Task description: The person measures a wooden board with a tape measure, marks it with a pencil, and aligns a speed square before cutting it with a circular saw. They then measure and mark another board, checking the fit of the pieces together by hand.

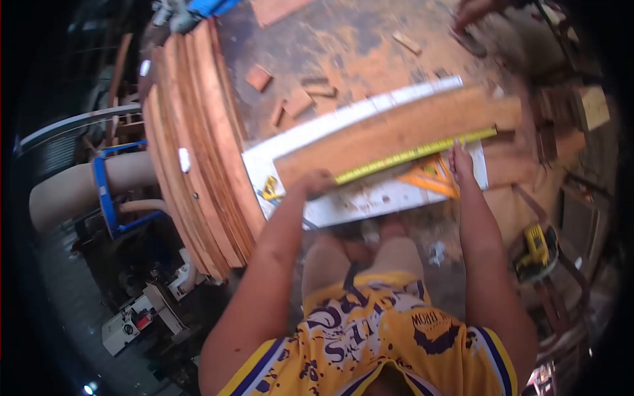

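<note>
A yellow tape measure [413, 154] is stretched along a long brown board [389, 132], which lies on a white panel [389, 201]. My left hand [318, 182] is closed around the tape's left end, near the board's lower left corner. Toward the tape's right end, my right hand [461, 162] pinches the blade near its dark tip. An orange triangular square [432, 177] lies just left of my right hand, partly under the tape. Left of my left hand, a small yellow tool [271, 189] rests on the white panel.
Long planks [198, 152] are stacked at the left. Wood offcuts [298, 103] lie beyond the panel. A yellow power tool [536, 251] is at the right. Another person's hand [472, 14] shows at the upper right. Two legs [325, 257] stand below the panel.
</note>
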The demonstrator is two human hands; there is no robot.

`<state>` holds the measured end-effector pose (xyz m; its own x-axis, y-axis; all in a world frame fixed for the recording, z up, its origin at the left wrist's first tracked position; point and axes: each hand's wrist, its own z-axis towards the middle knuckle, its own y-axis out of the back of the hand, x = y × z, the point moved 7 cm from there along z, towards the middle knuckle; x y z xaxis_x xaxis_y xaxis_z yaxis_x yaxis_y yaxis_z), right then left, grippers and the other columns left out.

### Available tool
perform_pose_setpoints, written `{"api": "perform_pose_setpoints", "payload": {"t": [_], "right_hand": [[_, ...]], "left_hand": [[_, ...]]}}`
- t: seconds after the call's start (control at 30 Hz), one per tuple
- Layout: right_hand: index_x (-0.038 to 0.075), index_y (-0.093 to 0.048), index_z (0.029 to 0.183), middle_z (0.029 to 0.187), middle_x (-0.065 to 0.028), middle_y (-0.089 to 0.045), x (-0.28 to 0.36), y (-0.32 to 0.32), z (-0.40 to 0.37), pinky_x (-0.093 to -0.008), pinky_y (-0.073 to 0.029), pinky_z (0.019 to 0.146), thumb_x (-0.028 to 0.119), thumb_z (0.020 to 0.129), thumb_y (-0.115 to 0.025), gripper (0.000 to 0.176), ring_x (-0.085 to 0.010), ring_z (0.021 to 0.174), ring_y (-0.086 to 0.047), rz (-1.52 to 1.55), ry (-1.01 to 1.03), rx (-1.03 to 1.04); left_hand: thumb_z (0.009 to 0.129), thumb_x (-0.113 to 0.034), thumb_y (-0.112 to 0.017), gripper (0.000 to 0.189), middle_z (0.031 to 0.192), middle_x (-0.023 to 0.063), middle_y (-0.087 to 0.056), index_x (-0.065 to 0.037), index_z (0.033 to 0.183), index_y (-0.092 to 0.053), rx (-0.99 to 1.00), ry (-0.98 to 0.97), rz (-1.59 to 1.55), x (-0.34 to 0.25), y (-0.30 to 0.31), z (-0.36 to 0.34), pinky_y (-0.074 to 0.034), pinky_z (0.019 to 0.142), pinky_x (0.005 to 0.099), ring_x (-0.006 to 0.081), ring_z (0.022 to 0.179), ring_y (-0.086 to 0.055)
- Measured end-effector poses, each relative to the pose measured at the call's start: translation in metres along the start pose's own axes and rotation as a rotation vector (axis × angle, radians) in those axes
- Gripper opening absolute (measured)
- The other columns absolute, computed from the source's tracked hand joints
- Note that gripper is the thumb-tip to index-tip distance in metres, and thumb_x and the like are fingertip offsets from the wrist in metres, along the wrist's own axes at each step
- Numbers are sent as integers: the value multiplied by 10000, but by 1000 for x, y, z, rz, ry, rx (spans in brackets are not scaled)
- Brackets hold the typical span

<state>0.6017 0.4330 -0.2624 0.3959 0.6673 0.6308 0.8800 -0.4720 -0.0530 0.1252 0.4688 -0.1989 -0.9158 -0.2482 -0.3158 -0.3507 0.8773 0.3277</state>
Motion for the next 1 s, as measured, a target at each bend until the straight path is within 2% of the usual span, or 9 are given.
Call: {"api": "perform_pose_setpoints", "payload": {"t": [0.07, 0.1, 0.17, 0.27, 0.47, 0.63, 0.77, 0.87, 1.0], "right_hand": [[119, -582, 803, 558, 63, -456, -24, 20, -19, -204, -272, 372, 505, 950, -543, 415, -40, 415, -361, -75, -44, -73], [113, -594, 819, 573, 62, -466, -33, 24, -29, -202, -277, 379, 501, 949, -546, 413, -35, 429, -371, -124, -58, -58], [107, -605, 835, 587, 61, -476, -49, 27, -42, -201, -282, 385, 498, 948, -550, 411, -30, 444, -381, -184, -77, -32], [98, -606, 824, 590, 57, -479, -95, 42, -82, -198, -289, 393, 479, 953, -553, 405, -32, 452, -391, -310, -167, -57], [71, -654, 875, 621, 49, -527, -139, -2, -133, -205, -347, 443, 414, 997, -481, 404, -53, 490, -442, -399, -149, -6], [23, -683, 969, 703, 6, -580, -130, -70, -157, -240, -448, 610, 352, 1024, -413, 429, -83, 650, -528, -415, 7, 98], [29, -679, 1004, 775, -19, -627, -122, -100, -192, -230, -467, 613, 324, 1023, -413, 398, -86, 674, -561, -493, -5, 196], [37, -661, 1035, 848, -35, -668, -119, -116, -210, -211, -483, 597, 192, 983, -490, 237, -69, 688, -584, -92, 16, 227], [40, -654, 1023, 835, -43, -662, -88, -101, -165, -214, -485, 600, 157, 941, -563, 169, -76, 657, -576, -374, 264, 101]], "left_hand": [[899, -349, -615, 354, 966, 106, -696, -64, 1099, -678, 19, -47, 3, 37, 4, 7, -503, 814, 345, 198, 892, -635], [899, -367, -574, 366, 963, 158, -690, -58, 1068, -675, 11, -33, 84, 39, 11, -4, -496, 842, 401, 264, 914, -653], [910, -378, -543, 367, 1002, 179, -684, -83, 1084, -675, -59, -22, 211, 64, 19, -8, -484, 873, 410, 309, 960, -652], [916, -393, -518, 370, 1050, 172, -679, -122, 1111, -677, -64, 85, 234, 76, 26, -21, -473, 907, 417, 330, 1012, -639], [913, -406, -539, 353, 1061, 129, -691, -168, 1124, -692, -94, 157, 275, 82, 15, -20, -493, 886, 402, 303, 1021, -647], [896, -430, -546, 364, 1093, 108, -687, -191, 1125, -696, -124, 164, 362, 83, 6, -23, -493, 890, 407, 290, 1031, -648], [871, -377, -519, 377, 1143, 114, -673, -149, 1110, -701, -109, 163, 370, 74, 5, -32, -485, 924, 420, 299, 1075, -633], [868, -379, -521, 385, 1160, 122, -667, -136, 1106, -700, -106, 145, 349, 75, 6, -30, -476, 937, 429, 292, 1090, -629], [880, -386, -527, 388, 1174, 115, -662, -134, 1126, -690, -97, 183, 395, 81, 2, -25, -472, 944, 432, 294, 1100, -626]]}}
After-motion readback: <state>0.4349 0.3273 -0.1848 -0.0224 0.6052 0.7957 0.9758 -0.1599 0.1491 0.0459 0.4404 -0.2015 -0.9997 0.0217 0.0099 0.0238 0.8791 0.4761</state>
